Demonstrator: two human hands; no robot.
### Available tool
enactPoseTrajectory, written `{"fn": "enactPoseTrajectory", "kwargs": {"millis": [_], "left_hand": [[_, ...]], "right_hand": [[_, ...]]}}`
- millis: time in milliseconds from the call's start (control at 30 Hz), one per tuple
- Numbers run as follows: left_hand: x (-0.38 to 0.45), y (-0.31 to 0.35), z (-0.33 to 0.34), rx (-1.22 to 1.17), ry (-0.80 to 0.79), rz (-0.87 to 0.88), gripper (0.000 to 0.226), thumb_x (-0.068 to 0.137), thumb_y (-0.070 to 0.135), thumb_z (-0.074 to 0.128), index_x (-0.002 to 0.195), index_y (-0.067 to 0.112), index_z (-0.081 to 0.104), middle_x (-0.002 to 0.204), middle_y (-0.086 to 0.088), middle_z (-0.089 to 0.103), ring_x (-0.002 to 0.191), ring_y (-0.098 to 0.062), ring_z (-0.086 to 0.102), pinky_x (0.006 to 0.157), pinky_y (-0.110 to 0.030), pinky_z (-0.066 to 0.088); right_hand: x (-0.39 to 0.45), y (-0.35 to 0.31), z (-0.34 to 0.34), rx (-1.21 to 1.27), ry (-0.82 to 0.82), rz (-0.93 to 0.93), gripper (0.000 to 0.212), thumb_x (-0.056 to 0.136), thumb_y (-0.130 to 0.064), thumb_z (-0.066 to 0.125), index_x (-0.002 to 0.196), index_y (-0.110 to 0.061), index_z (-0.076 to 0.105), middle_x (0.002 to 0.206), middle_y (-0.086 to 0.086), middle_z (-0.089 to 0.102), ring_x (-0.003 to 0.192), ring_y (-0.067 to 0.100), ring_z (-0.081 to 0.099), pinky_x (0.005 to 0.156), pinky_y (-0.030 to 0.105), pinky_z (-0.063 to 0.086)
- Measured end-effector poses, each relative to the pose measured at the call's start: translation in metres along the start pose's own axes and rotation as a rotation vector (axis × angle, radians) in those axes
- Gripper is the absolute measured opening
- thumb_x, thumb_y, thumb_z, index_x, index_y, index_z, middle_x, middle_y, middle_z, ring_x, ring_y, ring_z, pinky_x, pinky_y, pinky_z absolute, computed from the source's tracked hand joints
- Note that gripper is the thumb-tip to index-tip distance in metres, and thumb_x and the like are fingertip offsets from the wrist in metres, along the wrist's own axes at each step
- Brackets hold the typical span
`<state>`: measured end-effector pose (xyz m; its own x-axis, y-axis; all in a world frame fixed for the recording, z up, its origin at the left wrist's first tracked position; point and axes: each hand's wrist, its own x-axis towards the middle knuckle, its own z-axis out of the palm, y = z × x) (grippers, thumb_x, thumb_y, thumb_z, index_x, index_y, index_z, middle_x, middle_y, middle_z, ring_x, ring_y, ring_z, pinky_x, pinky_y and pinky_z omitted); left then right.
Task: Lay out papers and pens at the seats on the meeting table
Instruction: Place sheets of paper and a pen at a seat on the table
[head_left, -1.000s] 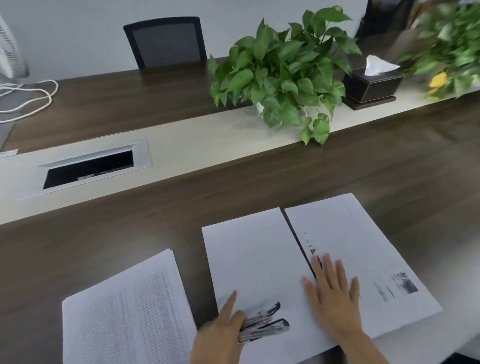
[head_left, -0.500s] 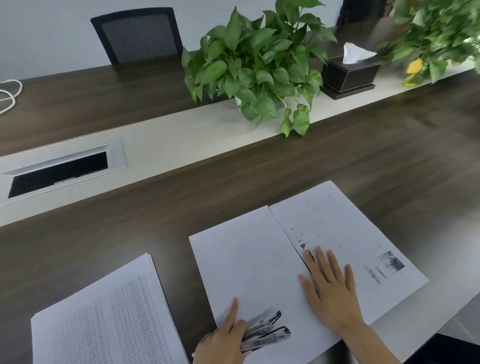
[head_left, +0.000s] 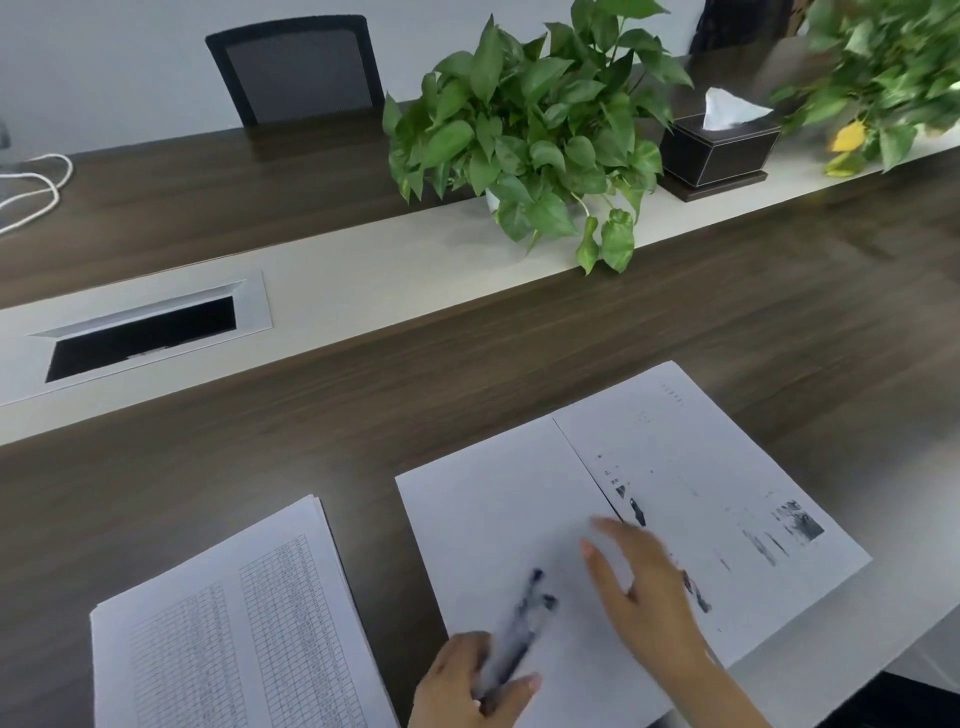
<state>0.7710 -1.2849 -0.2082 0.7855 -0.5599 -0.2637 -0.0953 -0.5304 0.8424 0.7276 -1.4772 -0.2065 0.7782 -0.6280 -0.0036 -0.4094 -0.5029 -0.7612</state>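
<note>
Two white sheets lie side by side on the dark wood table near its front edge: a blank sheet (head_left: 498, 525) and a printed sheet (head_left: 727, 499) with dark smudged pictures. Left of them sits a stack of papers (head_left: 228, 623) printed with tables. My left hand (head_left: 467, 686) grips a bundle of dark pens (head_left: 522, 616), blurred, their tips pointing up over the blank sheet. My right hand (head_left: 644, 587) hovers with straight fingers over the seam between the two sheets, also blurred.
A pale strip (head_left: 363, 270) runs along the table's middle with a metal cable box (head_left: 140, 332), a potted green plant (head_left: 535, 130) and a black tissue box (head_left: 719, 145). A second plant (head_left: 883, 78) stands far right. A black chair (head_left: 298, 67) faces from the far side.
My left hand has swung the pens from lying sideways to pointing up the sheet. My right hand has lifted off the printed sheet and shifted left. The view has turned slightly.
</note>
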Motion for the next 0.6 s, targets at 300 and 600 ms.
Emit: {"fn": "enactPoseTrajectory", "kwargs": {"millis": [300, 600], "left_hand": [[-0.006, 0.025, -0.067, -0.616, 0.27, -0.504, 0.042, 0.098, 0.043, 0.058, 0.085, 0.006, 0.071, 0.053, -0.001, 0.07, 0.067, -0.017, 0.066, 0.058, -0.024, 0.044], [-0.024, 0.031, -0.082, -0.805, 0.29, -0.507, 0.013, 0.098, 0.022, 0.066, 0.088, 0.015, 0.069, 0.084, -0.003, 0.07, 0.075, -0.007, 0.061, 0.049, -0.017, 0.049]], "right_hand": [[-0.059, -0.126, 0.055, 0.67, -0.496, 0.414, 0.021, 0.087, -0.029, 0.06, 0.081, -0.013, 0.073, 0.048, -0.003, 0.057, 0.049, 0.011, 0.052, 0.067, 0.027, 0.05], [-0.078, -0.145, 0.066, 0.494, -0.552, 0.302, 0.026, 0.092, -0.022, 0.051, 0.08, -0.037, 0.068, 0.083, -0.011, 0.072, 0.08, -0.002, 0.065, 0.079, 0.016, 0.048]]}}
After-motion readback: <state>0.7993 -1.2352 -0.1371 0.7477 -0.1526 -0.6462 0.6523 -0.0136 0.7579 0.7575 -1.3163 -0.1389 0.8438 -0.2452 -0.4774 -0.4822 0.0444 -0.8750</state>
